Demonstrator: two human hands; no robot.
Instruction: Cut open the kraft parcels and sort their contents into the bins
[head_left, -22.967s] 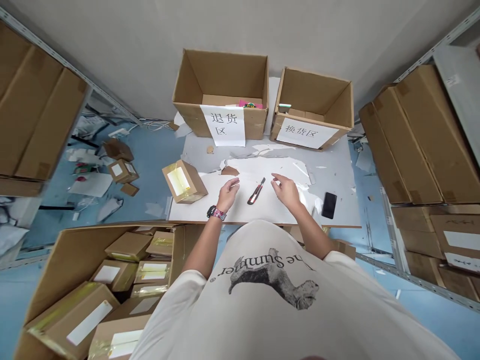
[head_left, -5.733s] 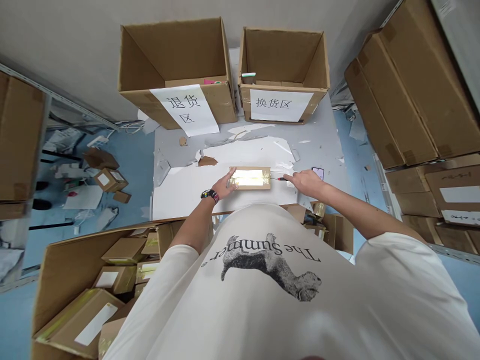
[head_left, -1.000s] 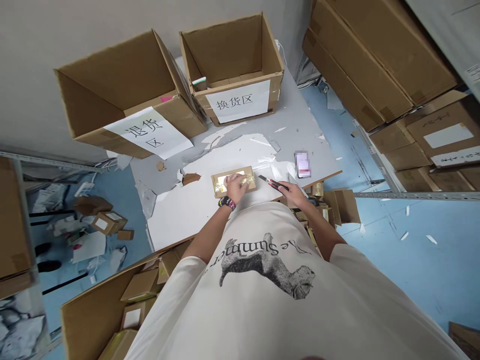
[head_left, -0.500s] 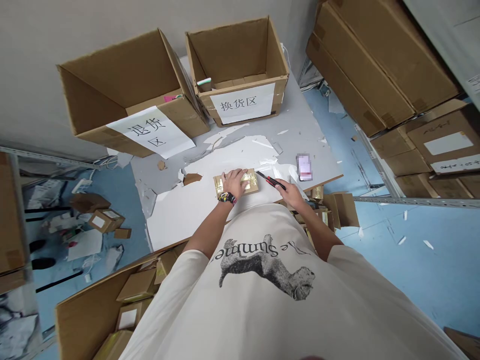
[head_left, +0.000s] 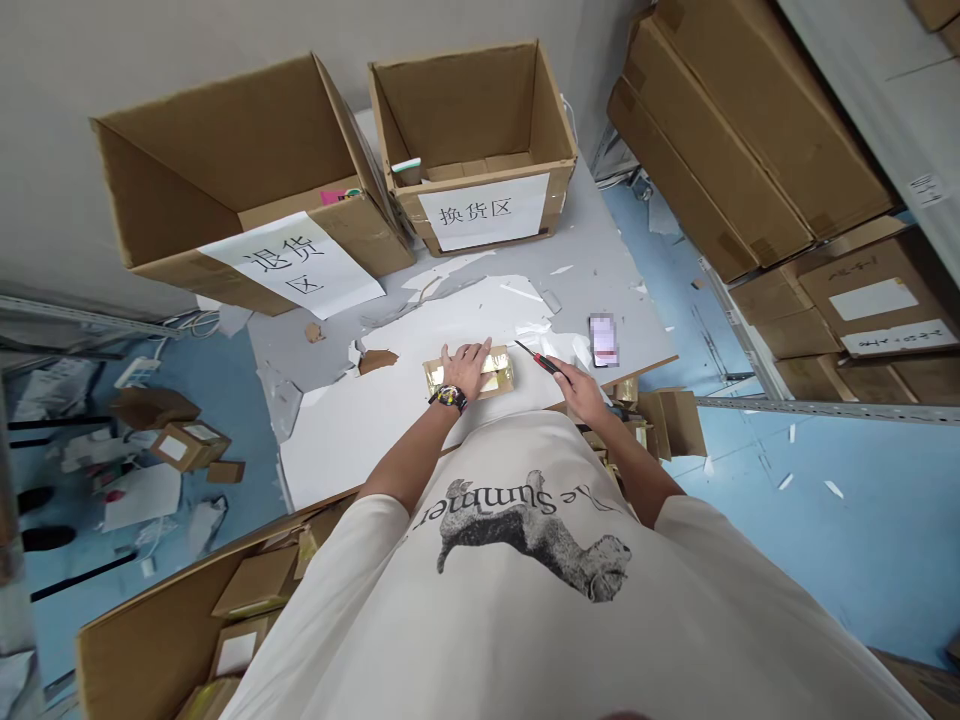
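My left hand [head_left: 465, 370] lies with fingers spread on top of a small cardboard box [head_left: 501, 378] sealed with shiny yellowish tape. Just right of that box, my right hand [head_left: 579, 390] is closed round the handle of a red and black utility knife [head_left: 546, 363]. Its blade points up and left, a short gap away from the box's right end. Under both is a white sheet [head_left: 352, 440] on the grey table [head_left: 622, 270]. The underside of the box and the palm of my left hand are hidden.
Two open cartons with paper labels, the left carton [head_left: 172, 270] and the right carton [head_left: 559, 205], stand at the back. A phone [head_left: 604, 340] lies right of my hands. Boxes crowd a large carton [head_left: 112, 650] below left. Stacked cartons [head_left: 720, 140] fill the right shelf.
The knife blade has moved slightly away from the box's right end and tilted more steeply upward. My left hand still rests on the box. The view has shifted a little.
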